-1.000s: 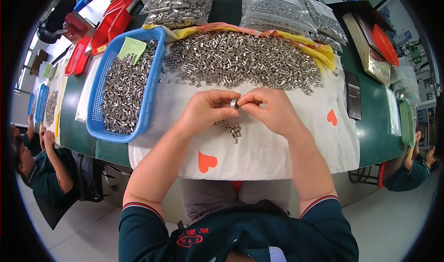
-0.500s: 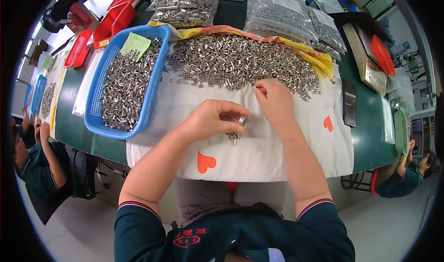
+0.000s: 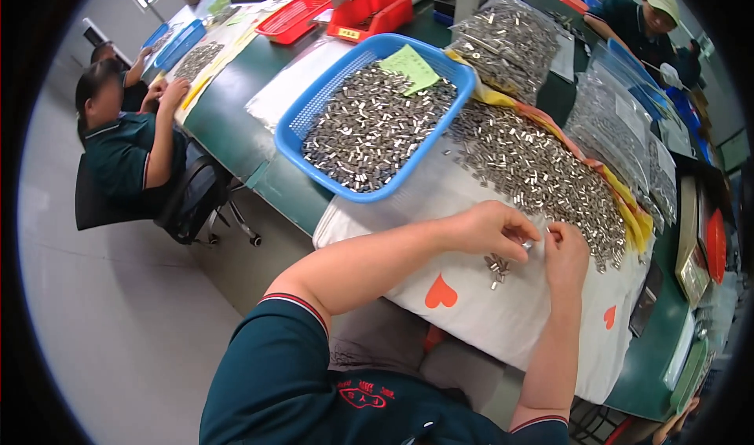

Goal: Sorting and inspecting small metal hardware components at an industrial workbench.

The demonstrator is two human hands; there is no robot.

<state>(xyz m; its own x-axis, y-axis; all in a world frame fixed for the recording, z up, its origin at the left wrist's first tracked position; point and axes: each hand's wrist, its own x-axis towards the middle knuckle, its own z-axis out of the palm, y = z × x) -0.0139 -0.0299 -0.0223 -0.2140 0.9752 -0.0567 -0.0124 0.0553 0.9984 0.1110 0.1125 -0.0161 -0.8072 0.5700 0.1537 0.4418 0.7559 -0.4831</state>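
Note:
My left hand (image 3: 496, 230) is over the white cloth (image 3: 393, 280), thumb and fingers curled round a small round metal piece (image 3: 527, 245) that is mostly hidden. Close against its right side is my right hand (image 3: 567, 255), fingertips pinched together; whatever is between them is too small to make out. Under my left hand lies a small cluster of short metal sleeves (image 3: 496, 267), apart from the rest. Beyond both hands spreads a big heap of similar sleeves (image 3: 542, 170) on the cloth.
A blue basket (image 3: 284, 135) of sleeves with a green paper slip (image 3: 410, 69) stands left of the heap. Bags of metal parts (image 3: 506, 44) and red bins (image 3: 373, 17) lie farther back. Co-workers sit at the left (image 3: 118, 150) and far right (image 3: 648, 36).
The head view has swung to the left. My right hand has come from the heap's edge to beside my left hand, which still holds the round metal piece.

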